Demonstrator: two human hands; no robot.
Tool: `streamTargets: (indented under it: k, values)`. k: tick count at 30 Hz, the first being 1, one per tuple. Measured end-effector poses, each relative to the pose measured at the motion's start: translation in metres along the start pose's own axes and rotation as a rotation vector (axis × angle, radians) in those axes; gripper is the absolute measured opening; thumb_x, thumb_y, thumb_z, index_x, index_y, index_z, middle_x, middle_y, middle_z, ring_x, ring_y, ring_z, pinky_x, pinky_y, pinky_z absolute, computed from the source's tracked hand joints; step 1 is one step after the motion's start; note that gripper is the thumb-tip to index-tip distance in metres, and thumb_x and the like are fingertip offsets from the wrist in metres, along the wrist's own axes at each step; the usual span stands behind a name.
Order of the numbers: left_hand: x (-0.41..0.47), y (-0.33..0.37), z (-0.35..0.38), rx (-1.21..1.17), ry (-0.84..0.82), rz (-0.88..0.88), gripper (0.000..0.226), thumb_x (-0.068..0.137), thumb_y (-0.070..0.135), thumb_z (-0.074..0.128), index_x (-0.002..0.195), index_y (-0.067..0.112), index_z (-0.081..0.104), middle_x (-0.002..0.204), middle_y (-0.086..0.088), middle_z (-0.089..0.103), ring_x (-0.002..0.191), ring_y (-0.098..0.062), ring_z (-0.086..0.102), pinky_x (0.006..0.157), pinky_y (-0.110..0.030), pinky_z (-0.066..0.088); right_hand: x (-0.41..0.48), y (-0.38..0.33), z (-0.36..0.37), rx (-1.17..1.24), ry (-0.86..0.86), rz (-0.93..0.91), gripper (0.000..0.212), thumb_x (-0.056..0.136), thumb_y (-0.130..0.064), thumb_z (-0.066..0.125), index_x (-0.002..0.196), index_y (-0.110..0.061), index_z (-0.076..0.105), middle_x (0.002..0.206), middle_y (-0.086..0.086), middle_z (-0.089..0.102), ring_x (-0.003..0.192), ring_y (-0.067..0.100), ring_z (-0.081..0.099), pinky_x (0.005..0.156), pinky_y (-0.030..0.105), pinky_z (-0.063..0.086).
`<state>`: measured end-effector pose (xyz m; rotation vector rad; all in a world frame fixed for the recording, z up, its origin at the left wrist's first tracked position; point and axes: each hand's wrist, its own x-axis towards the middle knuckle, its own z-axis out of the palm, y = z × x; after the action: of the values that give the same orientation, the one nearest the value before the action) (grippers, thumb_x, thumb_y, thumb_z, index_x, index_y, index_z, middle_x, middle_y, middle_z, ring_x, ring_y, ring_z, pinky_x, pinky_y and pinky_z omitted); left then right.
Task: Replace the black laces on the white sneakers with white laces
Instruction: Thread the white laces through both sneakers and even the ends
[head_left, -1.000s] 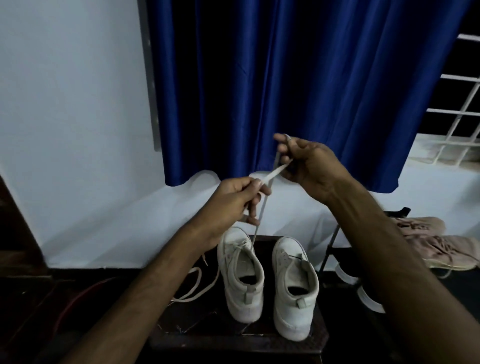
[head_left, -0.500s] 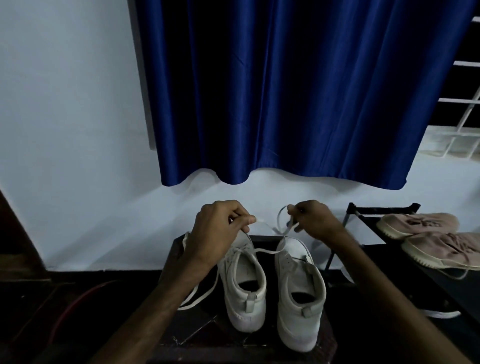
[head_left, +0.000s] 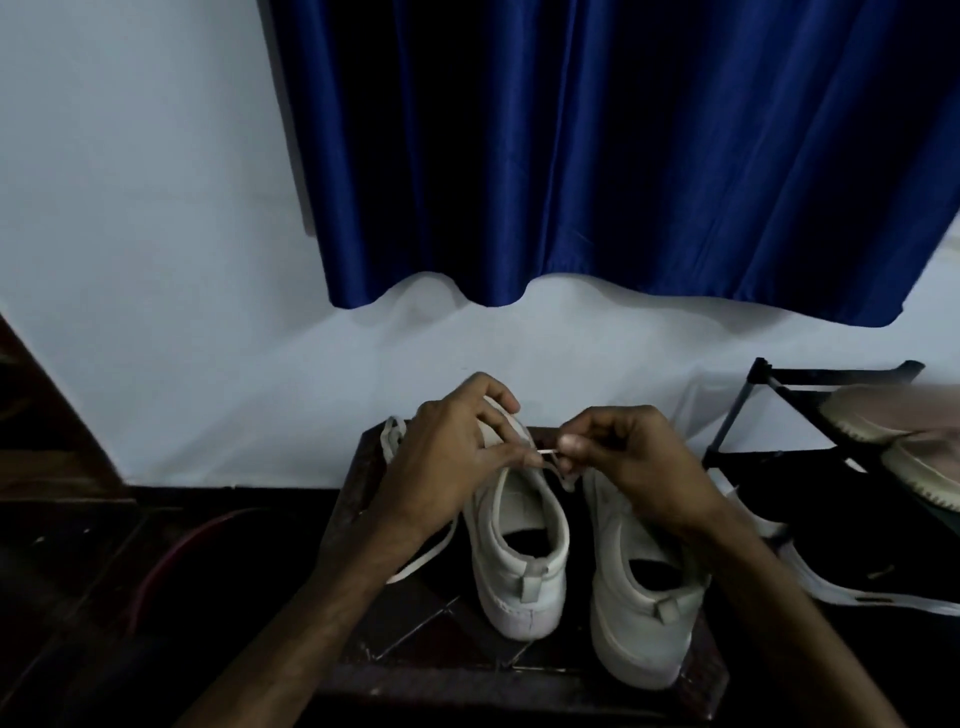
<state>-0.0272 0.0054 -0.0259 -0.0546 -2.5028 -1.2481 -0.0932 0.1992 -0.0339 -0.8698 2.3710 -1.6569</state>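
A flat white lace is stretched short between both hands, just above the collar of the left-hand sneaker, likely to steer its tip toward an eyelet. The left hand and the right hand each pinch it between thumb and fingertip. That smooth, pale shoe and its mate stand heels toward the person on a dark bench, beneath a glossy blue curtain.

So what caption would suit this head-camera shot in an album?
Left hand and right hand pinch a white lace over two white sneakers on a dark stool.
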Motion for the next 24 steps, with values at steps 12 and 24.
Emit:
streamTargets:
  k: [12,24]
  values:
    - [-0.058,-0.093,-0.043,0.367,-0.013,-0.163,0.022,0.082,0.014,0.075,0.093,0.033,0.069,0.084,0.015,0.06,0.079,-0.001,0.06,0.072,-0.026,0.049,0.0,0.014,0.015,-0.779,-0.067,0.116,0.019,0.074,-0.015,0.077,0.083,-0.03,0.071,0.08,-0.011,0.073,0.083,0.012,0.068,0.076,0.034,0.053]
    - [-0.11,-0.113,-0.056,0.325,-0.068,-0.272,0.02,0.071,0.027,0.085,0.077,0.036,0.069,0.087,0.024,0.059,0.076,0.004,0.061,0.069,-0.022,0.049,-0.003,-0.012,0.034,-1.143,-0.129,0.24,0.013,0.087,-0.021,0.054,0.1,-0.022,0.058,0.101,0.0,0.066,0.105,0.025,0.062,0.105,0.048,0.037]
